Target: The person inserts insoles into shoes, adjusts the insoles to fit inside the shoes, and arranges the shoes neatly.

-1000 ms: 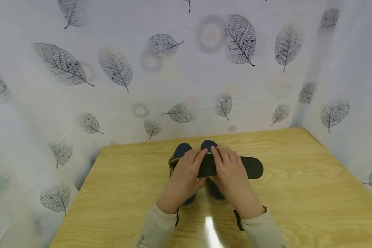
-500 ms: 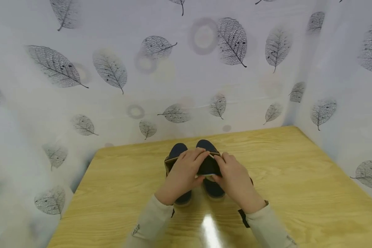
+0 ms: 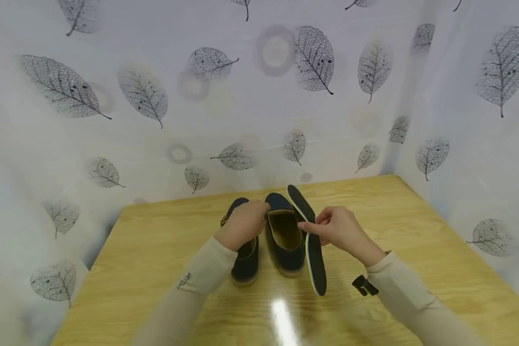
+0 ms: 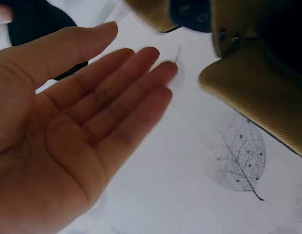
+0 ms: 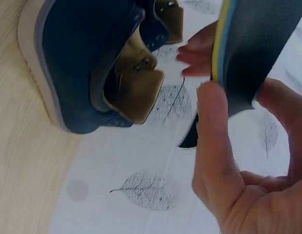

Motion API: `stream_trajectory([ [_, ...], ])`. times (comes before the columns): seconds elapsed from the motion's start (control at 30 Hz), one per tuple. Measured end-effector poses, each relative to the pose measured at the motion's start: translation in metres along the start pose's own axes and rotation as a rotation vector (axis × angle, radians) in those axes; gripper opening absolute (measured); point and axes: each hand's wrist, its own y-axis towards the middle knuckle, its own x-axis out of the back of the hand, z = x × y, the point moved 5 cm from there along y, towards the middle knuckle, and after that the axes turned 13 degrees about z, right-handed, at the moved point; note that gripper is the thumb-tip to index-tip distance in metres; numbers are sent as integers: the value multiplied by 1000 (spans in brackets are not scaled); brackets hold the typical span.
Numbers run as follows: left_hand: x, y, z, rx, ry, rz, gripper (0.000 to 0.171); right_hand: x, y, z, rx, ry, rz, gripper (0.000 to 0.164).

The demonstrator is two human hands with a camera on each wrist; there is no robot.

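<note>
My right hand (image 3: 343,233) pinches a black insole (image 3: 315,262) around its middle, between thumb and fingers. In the head view the insole stands nearly on edge, long side up and down the table. Its yellow and blue layered edge (image 5: 221,44) shows in the right wrist view. Just left of it is a dark navy shoe (image 3: 292,259), its opening facing up. My left hand (image 3: 243,223) hovers over a second navy shoe (image 3: 245,271), covering part of it. In the left wrist view its palm is bare and the fingers (image 4: 126,102) are extended, apart from the tan-lined shoe flaps (image 4: 260,85).
The shoes stand side by side on a wood-grain table (image 3: 168,250), toes toward the far edge. A white leaf-patterned curtain (image 3: 251,115) rises behind the table and along its sides. A black strap piece (image 3: 365,285) hangs by the right sleeve.
The left hand has let go of the insole and moved left. The right hand has drawn the insole right and turned it from crosswise to lengthwise, uncovering the right shoe's opening.
</note>
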Motion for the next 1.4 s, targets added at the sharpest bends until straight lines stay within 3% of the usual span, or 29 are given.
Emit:
stream_trajectory([
  [0.07, -1, 12, 0, -4, 30, 23, 8, -5, -3, 4, -46, -14, 56, 48],
  [0.17, 0, 30, 1, -2, 95, 55, 9, -12, -5, 10, -67, -73, 132, 43],
  [0.3, -2, 51, 0, 0, 170, 110, 17, -20, -2, 17, -45, -146, 215, 42],
  [0.43, -7, 61, -6, -19, 250, 125, 17, -28, 6, 19, -15, -178, 262, 46],
  [0.57, -10, 65, -13, -8, 308, 115, 24, -34, 14, 20, -5, -210, 267, 50],
  [0.73, -13, 67, -17, 23, 278, 130, 25, -39, 21, 17, -15, -213, 257, 46],
  [0.87, -16, 68, -17, 4, 284, 137, 25, -41, 27, 19, -12, -258, 254, 38],
  [1.07, -15, 68, -18, -20, 292, 91, 25, -44, 38, 26, -2, -404, 215, 20],
  [1.4, -12, 62, -21, -36, 267, 87, 23, -53, 53, 29, -29, -459, 194, 22],
])
